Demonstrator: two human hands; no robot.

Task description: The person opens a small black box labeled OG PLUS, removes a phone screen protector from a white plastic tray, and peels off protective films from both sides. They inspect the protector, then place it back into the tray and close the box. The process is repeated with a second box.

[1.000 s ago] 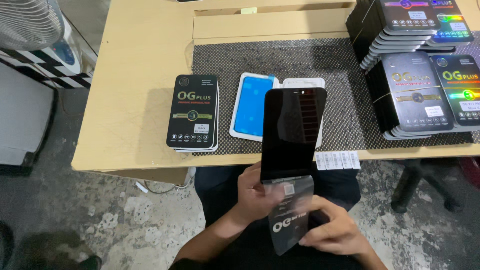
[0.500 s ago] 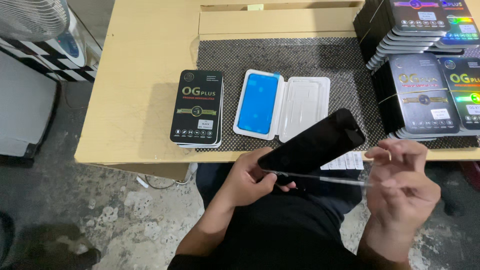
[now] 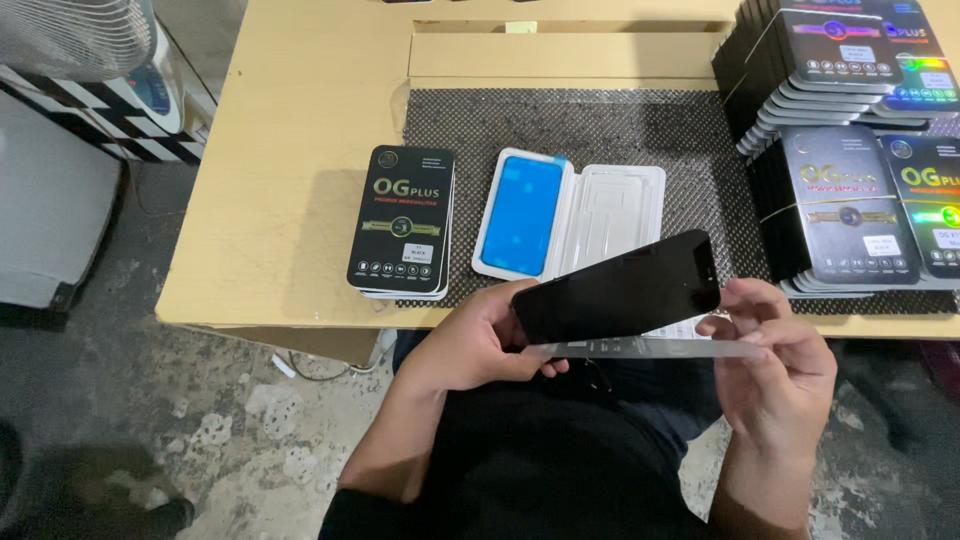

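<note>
Both hands work over my lap, just off the table's near edge. My left hand grips the black glass panel by its lower left end, panel tilted up toward 2 o'clock. My right hand pinches the clear film that stretches flat beneath the panel. I judge 2 risks: the 1-ended grip could let the panel slip, and a slack film could fold and stick to itself. At 12 o'clock lies the open white tray with its blue sheet; at 10 o'clock, a black box stack; at 2 o'clock, more black boxes on the wooden table.
</note>
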